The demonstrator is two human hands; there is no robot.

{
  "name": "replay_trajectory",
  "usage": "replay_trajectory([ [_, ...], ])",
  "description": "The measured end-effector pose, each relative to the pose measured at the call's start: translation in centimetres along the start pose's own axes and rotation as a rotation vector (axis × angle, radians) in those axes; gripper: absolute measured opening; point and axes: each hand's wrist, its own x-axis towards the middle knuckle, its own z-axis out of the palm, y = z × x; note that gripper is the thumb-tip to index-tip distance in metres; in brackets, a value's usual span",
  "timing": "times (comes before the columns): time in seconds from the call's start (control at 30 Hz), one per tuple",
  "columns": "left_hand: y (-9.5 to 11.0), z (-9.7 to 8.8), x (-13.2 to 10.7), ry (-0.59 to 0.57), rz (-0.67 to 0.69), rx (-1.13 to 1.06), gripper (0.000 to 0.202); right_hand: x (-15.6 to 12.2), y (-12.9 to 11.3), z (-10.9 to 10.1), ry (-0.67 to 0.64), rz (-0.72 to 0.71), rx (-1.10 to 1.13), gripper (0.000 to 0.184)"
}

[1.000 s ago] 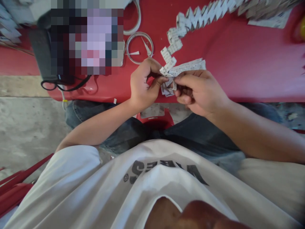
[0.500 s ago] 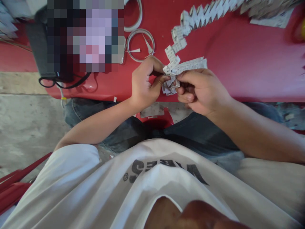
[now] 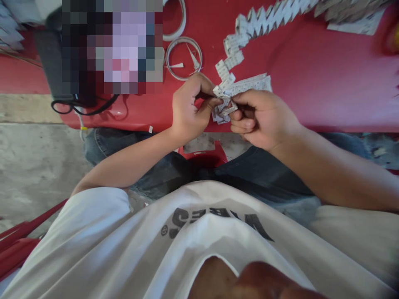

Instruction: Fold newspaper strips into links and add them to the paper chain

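Note:
A zigzag chain of folded printed paper (image 3: 234, 45) runs from the upper right down to my hands. My left hand (image 3: 193, 104) pinches the near end of this chain between thumb and fingers. Opposite it, my right hand (image 3: 262, 116) is closed on a small folded paper strip (image 3: 231, 109) at the chain's end, thumb and index finger together. Beneath and behind the fingers lies a stack of printed paper strips (image 3: 252, 84) on the red table (image 3: 311, 79). My fingers partly cover the fold between the hands.
Left of the chain lies a tape roll (image 3: 168, 59) with thin paper slivers inside its ring. Another roll (image 3: 183, 20) is behind it. A dark device (image 3: 52, 70) with a black cable (image 3: 102, 109) is at left. More papers (image 3: 358, 23) lie at upper right.
My right fingers have shifted slightly, and the small strip by them is tilted differently. My left hand and the rest of the chain stay almost still.

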Motion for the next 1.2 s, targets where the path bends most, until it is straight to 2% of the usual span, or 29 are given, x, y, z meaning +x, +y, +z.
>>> replay_trajectory([
  [0.17,-0.4,0.5,0.0,0.067,-0.042,-0.005,0.035,0.3,0.2,0.0,-0.009,0.021,0.032,0.036],
  [0.3,-0.2,0.8,0.0,0.071,-0.107,-0.016,0.042,0.2,0.3,0.2,-0.022,0.030,0.049,0.035],
  [0.43,0.1,0.9,0.0,0.074,-0.069,0.016,0.042,0.0,0.3,0.4,-0.037,0.015,0.058,0.035],
  [0.57,0.4,0.9,0.1,0.053,-0.098,0.006,0.046,0.0,0.4,0.4,-0.027,-0.002,0.018,0.036],
  [0.9,-0.3,0.9,0.2,0.056,-0.076,0.021,0.045,-0.3,0.1,0.5,0.026,-0.016,0.022,0.038],
  [1.07,-0.1,1.2,0.2,0.080,-0.023,0.011,0.045,-0.3,0.2,0.8,0.029,-0.029,0.026,0.036],
  [1.2,0.0,1.1,0.2,0.050,-0.063,-0.008,0.044,-0.2,0.4,0.7,0.044,-0.057,0.035,0.038],
])
